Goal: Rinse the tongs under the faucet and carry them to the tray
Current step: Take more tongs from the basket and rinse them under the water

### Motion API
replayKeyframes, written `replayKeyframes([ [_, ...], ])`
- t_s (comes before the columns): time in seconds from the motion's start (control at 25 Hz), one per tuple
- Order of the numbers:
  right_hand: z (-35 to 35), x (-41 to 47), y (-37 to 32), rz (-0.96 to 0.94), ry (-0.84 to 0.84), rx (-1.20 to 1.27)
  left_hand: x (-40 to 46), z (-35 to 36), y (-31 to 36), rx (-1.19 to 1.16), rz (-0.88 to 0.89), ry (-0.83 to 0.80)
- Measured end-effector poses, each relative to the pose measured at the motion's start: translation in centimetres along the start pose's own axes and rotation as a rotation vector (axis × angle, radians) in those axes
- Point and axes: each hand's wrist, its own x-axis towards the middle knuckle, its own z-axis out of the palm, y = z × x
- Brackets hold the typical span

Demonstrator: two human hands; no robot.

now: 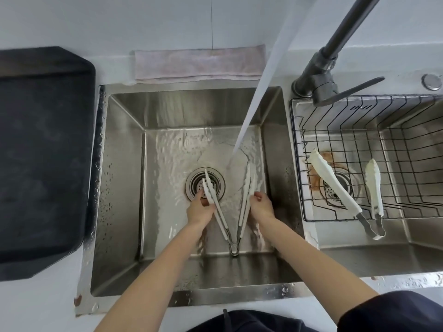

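White-tipped metal tongs are spread in a V low inside the left sink basin, hinge toward me. My left hand grips the left arm over the drain. My right hand grips the right arm. Water streams from the dark faucet and lands just beyond the right tip. The black tray lies on the counter left of the sink.
A second pair of white tongs lies in a wire basket in the right basin. A folded pinkish cloth lies behind the sink. The drain strainer sits mid-basin. Water drops cover the sink rim.
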Motion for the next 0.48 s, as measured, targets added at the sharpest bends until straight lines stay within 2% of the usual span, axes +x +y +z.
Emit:
replayKeyframes([
  [0.2, 0.1, -0.6, 0.6, -0.005, -0.032, -0.135, -0.6, -0.2, -0.2, 0.015, -0.013, -0.061],
  [0.36, 0.6, -1.1, 1.2, -0.154, -0.007, -0.298, -1.2, 0.2, -0.6, 0.067, 0.067, -0.074],
  [0.48, 0.3, -0.8, 1.0, -0.17, 0.015, -0.35, -1.3, 0.5, -1.0, 0.088, 0.082, -0.083],
])
